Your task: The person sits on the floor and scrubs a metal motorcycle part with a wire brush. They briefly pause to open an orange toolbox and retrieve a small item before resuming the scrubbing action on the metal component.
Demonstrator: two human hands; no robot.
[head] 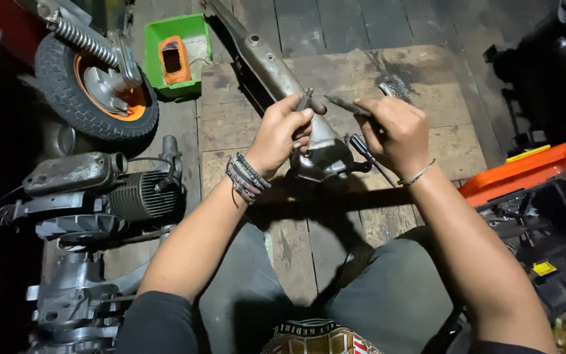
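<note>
Grey, grimy metal exhaust pipe [316, 147] lay on the worn wooden floorboards [244, 124], just in front of the knees. Left hand [283, 134] was curled shut round a small dark tool [304, 99] against the pipe; right hand [394, 131] was closed on a thin metal rod [347, 105], a black-handled screwdriver [363, 152] beneath it.

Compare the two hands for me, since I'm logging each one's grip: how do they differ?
The left hand is clamped on the grey metal part, thumb near a small pin at its top; the right hand pinches a thin tool whose tip points left at that part. The left wrist wears dark braided bands; the right wrist wears one thin silver bracelet. Both hands are bare and work over the wooden floor.
</note>
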